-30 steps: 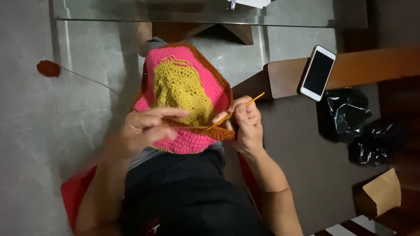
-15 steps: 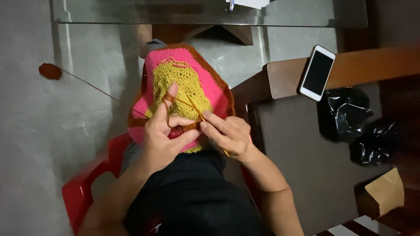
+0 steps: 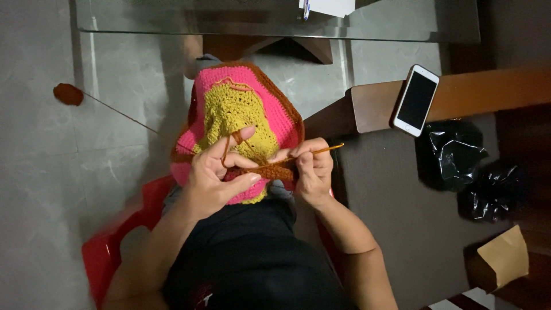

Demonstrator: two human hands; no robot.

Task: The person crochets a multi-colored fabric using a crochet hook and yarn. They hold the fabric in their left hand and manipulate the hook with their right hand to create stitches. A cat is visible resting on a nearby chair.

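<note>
Both hands work close: left hand [image 3: 215, 175] pinches the crochet piece [image 3: 241, 123], right hand [image 3: 310, 166] closed on the hook [image 3: 313, 152]; yarn [image 3: 120, 113] tension should stay even.

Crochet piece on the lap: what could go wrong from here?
The brown yarn runs taut across the floor to a small ball; a tug by the left hand might roll it away. The phone overhangs the wooden ledge and could be knocked off. The hook in the right hand could slip its loop.
</note>
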